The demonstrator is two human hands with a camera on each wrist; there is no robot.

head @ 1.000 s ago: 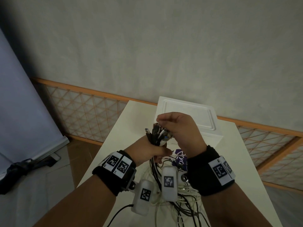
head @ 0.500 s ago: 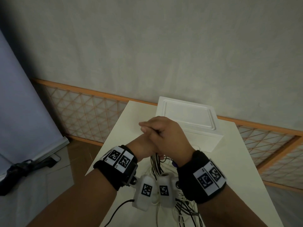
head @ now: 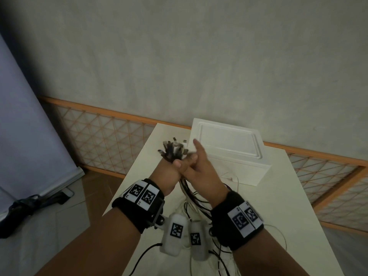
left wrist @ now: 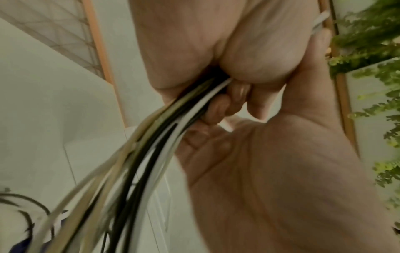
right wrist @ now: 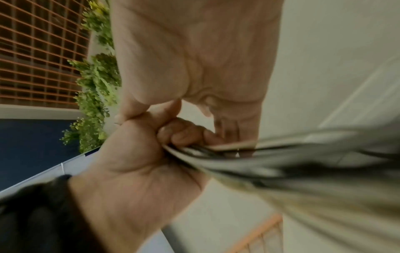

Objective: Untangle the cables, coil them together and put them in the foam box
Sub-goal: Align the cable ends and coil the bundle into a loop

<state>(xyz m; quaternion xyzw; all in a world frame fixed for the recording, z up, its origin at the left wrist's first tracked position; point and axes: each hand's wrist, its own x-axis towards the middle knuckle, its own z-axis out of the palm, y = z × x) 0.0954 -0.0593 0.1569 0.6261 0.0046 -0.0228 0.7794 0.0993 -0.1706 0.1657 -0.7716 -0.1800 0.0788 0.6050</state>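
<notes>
A bundle of black, white and beige cables [head: 173, 150] stands up out of my left hand [head: 169, 172], its plug ends fanned out above the fist. The left fingers curl round the cables [left wrist: 151, 137], and the strands trail down to a loose tangle [head: 199, 200] on the table. My right hand [head: 199, 166] lies against the right side of the left fist with its index finger straight up. In the right wrist view its fingers [right wrist: 231, 133] stretch behind the cables [right wrist: 281, 162]. The white foam box [head: 229, 144] sits just beyond, lid on.
The narrow white table [head: 288, 196] has its left edge close to my left arm. A wall with an orange lattice skirting [head: 103, 140] runs behind it. A blue panel [head: 23, 116] and a black object on the floor [head: 20, 204] are to the left.
My right hand pinched the plug ends, then covered the left fist. Now it has opened and slid to the fist's right side, so the plugs show again. The left hand's grip held.
</notes>
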